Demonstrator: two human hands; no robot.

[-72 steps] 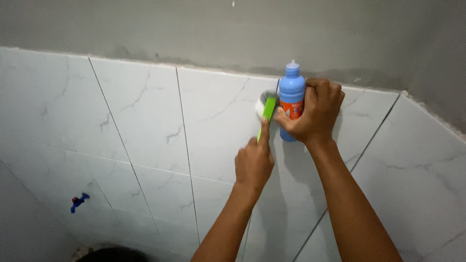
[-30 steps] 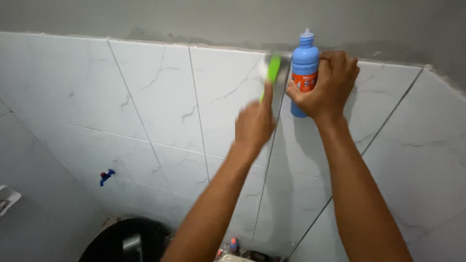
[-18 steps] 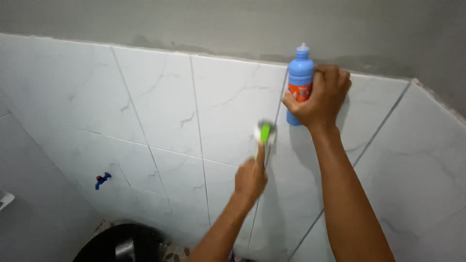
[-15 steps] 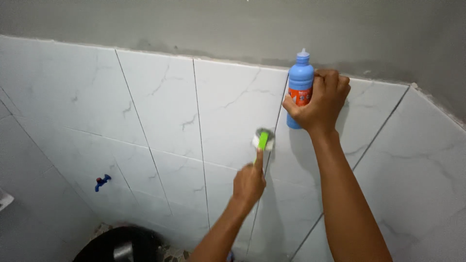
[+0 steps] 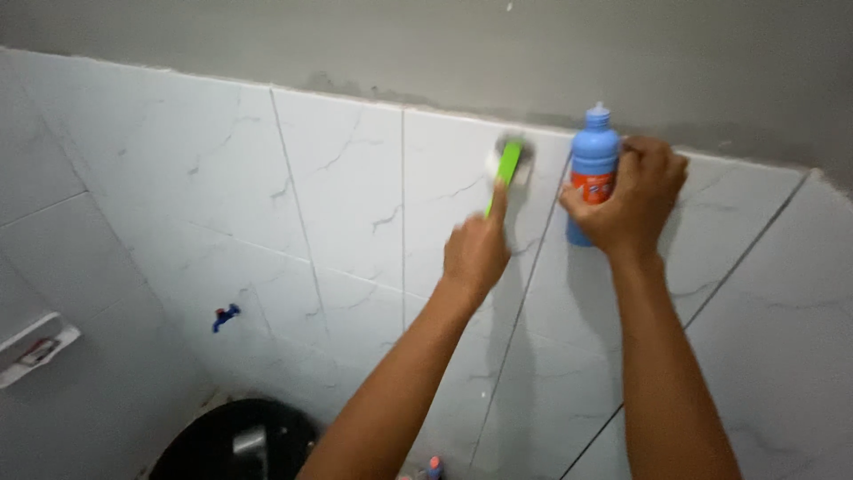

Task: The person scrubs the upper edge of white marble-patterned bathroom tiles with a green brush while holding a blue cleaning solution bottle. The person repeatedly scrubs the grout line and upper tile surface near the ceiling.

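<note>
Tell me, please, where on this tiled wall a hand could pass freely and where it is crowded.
Bare tiles run from the green brush leftward to the blue tap. It is crowded at the top edge, where the left hand holds the brush close beside the blue bottle in the right hand.

Left hand (image 5: 475, 253) presses a green brush (image 5: 507, 166) to the tiled wall (image 5: 338, 178) — right hand (image 5: 631, 204) clasps a blue bottle (image 5: 589, 169).

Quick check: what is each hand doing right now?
Left hand: closed on the green brush, its head against the wall tile.
Right hand: closed around the blue bottle, held upright against the wall.
</note>
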